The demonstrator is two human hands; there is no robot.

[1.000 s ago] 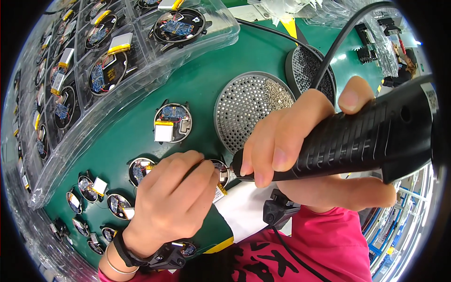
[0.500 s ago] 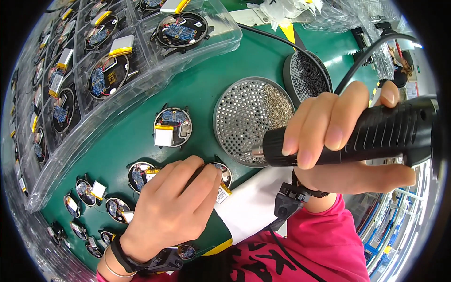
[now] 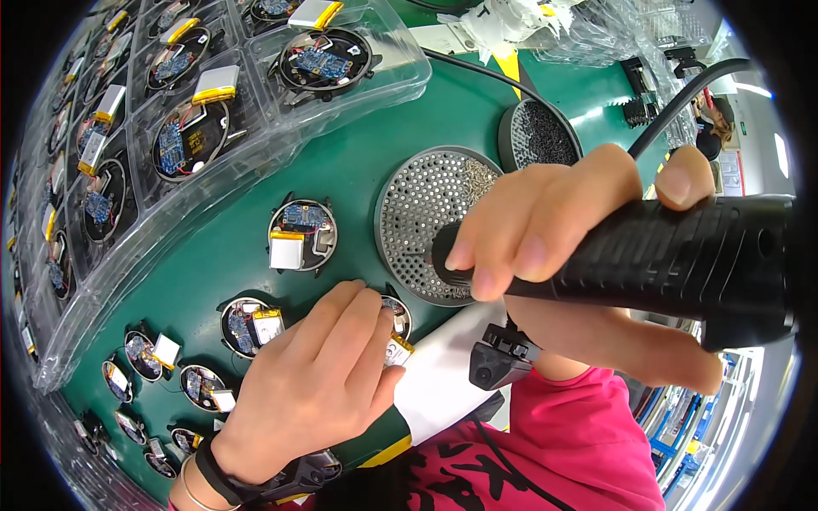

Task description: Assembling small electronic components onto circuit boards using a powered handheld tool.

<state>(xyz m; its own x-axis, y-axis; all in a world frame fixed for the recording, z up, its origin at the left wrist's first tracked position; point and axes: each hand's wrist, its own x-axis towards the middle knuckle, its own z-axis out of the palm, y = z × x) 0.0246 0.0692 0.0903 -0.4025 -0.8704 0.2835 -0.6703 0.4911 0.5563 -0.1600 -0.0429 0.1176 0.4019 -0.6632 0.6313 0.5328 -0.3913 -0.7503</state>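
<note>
My right hand (image 3: pixel 554 213) grips a thick black electric screwdriver (image 3: pixel 648 255), held sideways. Its narrow end is over the round grey perforated screw plate (image 3: pixel 413 200), where small silvery screws sit in holes and lie heaped along the far right side. My left hand (image 3: pixel 311 383) is curled over a round watch case (image 3: pixel 400 317), which it mostly covers. A silver battery with a yellow edge (image 3: pixel 398 350) pokes out beside the thumb. Just beyond that hand lie another open watch case (image 3: pixel 303 215) with a blue circuit board and a third case (image 3: pixel 239 326) to the left.
Clear plastic trays (image 3: pixel 281 140) of similar cases fill the left and far left. Several more cases (image 3: pixel 202 387) lie at the near left. A smaller dish of black screws (image 3: pixel 545 136) stands behind the plate. A black cable (image 3: pixel 682 98) arches at the right, above white paper (image 3: pixel 447 366).
My right hand and the screwdriver have shifted left, with the driver's narrow end further over the screw plate. My left hand's fingers have straightened a little, and its thumb now shows.
</note>
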